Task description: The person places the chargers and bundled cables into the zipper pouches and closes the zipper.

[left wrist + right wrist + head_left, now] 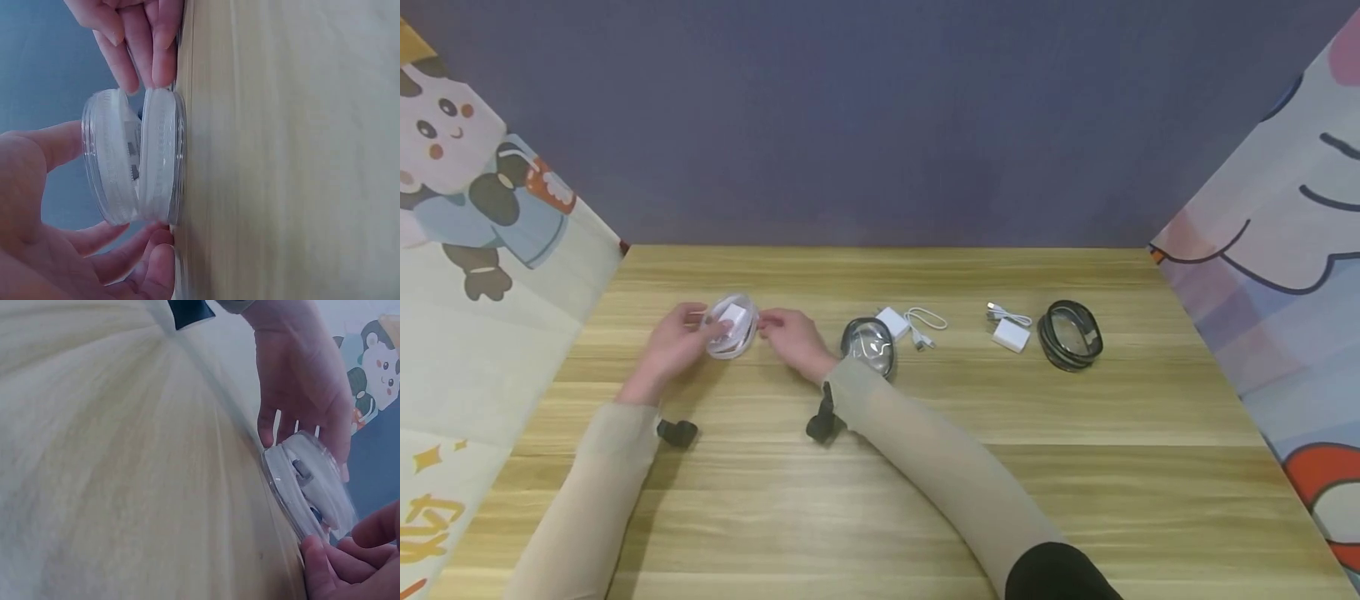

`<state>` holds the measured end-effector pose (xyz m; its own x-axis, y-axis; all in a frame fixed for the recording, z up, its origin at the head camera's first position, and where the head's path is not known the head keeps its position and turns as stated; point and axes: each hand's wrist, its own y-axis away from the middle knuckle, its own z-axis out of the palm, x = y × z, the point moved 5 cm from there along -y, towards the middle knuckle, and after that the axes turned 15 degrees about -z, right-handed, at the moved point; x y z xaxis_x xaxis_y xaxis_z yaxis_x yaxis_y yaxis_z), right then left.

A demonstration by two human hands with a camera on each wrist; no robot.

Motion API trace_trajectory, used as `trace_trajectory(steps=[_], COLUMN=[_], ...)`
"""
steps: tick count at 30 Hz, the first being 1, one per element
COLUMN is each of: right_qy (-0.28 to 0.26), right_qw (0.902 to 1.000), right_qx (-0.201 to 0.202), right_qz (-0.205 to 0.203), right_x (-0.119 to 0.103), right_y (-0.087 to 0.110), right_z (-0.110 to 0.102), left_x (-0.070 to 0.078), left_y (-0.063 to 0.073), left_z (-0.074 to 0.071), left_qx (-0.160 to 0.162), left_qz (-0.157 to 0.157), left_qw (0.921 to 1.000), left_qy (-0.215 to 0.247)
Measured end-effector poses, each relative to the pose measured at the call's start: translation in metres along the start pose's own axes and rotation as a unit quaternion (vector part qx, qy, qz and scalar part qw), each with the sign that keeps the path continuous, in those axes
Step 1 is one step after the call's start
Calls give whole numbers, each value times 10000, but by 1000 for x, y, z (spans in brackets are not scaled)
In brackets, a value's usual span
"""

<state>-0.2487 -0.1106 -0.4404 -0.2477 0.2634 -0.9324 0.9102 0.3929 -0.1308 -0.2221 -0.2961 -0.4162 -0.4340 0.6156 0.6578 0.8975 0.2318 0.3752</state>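
Note:
A round clear case with a white zip band (721,350) stands at the table's left, a white charger (734,315) showing inside it. My left hand (673,342) grips it from the left, thumb over the top and the other fingers low at its side. At the case's right edge, my right hand (797,343) holds the rim with its fingertips. In the left wrist view the two halves of the case (164,150) gape apart, and metal plug ends (133,170) show in the gap.
Just right of my right hand lies a black-rimmed clear case (888,354), partly behind the sleeve. Beyond it are a white charger (892,323) and a short white cable (927,321). Further right are another charger (1011,335), a cable (1009,315) and a black-rimmed case (1070,336).

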Motion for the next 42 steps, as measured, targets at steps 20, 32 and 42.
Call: trace_trajectory(steps=[20,32,42], right_qy=[-3297,-2883,-1141], right_qw=[9409,9562,9874], right_qx=[-89,-364,-875], right_qz=[770,360,-658], right_x=[3,-6,-30], right_y=[4,12,20], right_z=[11,0,-27], left_x=[3,-4,8], left_y=[-5,-6,0], left_z=[6,15,28], left_qx=[-309,-1401,-2336], left_qz=[-234,-649,-244], left_qw=[9966,9603,8946], left_qy=[721,2324,3801])
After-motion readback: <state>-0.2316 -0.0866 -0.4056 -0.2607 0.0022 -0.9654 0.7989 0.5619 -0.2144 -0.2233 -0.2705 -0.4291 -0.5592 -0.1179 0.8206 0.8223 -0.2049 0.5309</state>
